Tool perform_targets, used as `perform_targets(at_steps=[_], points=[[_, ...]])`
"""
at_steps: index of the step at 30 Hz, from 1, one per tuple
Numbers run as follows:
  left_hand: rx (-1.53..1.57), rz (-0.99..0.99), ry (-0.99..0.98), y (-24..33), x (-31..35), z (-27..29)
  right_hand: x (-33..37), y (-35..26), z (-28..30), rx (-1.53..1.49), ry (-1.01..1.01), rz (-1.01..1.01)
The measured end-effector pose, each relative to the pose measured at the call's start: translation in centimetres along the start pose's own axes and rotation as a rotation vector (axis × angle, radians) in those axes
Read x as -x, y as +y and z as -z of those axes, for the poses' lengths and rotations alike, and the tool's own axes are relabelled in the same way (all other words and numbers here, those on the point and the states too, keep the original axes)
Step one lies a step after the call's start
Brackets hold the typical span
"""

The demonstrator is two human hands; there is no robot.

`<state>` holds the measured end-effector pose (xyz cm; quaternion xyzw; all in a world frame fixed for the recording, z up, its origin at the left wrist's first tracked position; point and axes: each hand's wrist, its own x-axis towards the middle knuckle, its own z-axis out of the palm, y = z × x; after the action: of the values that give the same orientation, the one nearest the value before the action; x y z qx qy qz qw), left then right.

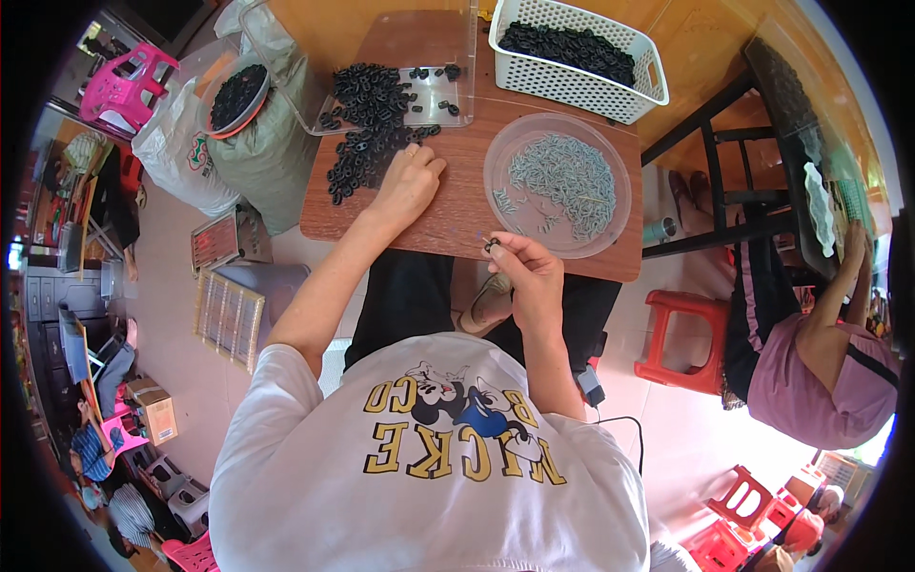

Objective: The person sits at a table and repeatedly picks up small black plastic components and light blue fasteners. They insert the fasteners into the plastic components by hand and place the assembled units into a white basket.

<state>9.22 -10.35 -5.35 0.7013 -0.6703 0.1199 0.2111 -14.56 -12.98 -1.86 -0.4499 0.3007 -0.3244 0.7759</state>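
Note:
Small black oval plastic parts with holes (pixel 367 143) lie heaped at the far left of the brown table (pixel 457 205), spilling from a clear plastic tray (pixel 460 103). Beside the heap's right edge is my left hand (pixel 408 183), its fingers curled down toward the tabletop; whatever is in them is hidden. At the table's near edge my right hand (pixel 530 272) pinches one small black plastic part (pixel 492 245) between thumb and fingers. To its upper right, a round clear plastic tray (pixel 498 162) holds many small silvery screws (pixel 572 181).
A white perforated basket (pixel 572 91) full of black parts stands at the table's back. Left are stuffed sacks (pixel 272 157) with a bowl (pixel 238 100) of black parts on top. A red stool (pixel 681 341) and another person (pixel 810 381) at a dark table are right.

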Motion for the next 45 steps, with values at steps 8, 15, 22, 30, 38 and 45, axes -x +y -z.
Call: perform_targets(at_steps=[8, 15, 22, 30, 38, 45], points=[[1.585, 0.929, 0.088, 5.0, 1.4, 4.4, -1.3, -1.0, -1.4, -0.066, -0.020, -0.043], [2.101, 1.106, 0.265, 6.9, 3.4, 5.5, -2.3, -0.4, -2.7, -0.017, -0.038, -0.006], [2.069, 1.151, 0.301, 7.7, 3.8, 5.7, -1.8, -0.4, -4.5, 0.190, 0.050, 0.117], [1.975, 1.111, 0.343, 8.6, 4.2, 5.2, -1.3, -0.4, -4.5, 0.339, 0.087, 0.122], [1.855, 1.042, 0.367, 9.2, 4.1, 5.1, -1.3, -0.6, -4.6, 0.334, 0.076, 0.084], [1.735, 0.981, 0.323, 9.5, 4.4, 5.0, -1.4, -0.2, -4.3, 0.290, 0.056, 0.102]])
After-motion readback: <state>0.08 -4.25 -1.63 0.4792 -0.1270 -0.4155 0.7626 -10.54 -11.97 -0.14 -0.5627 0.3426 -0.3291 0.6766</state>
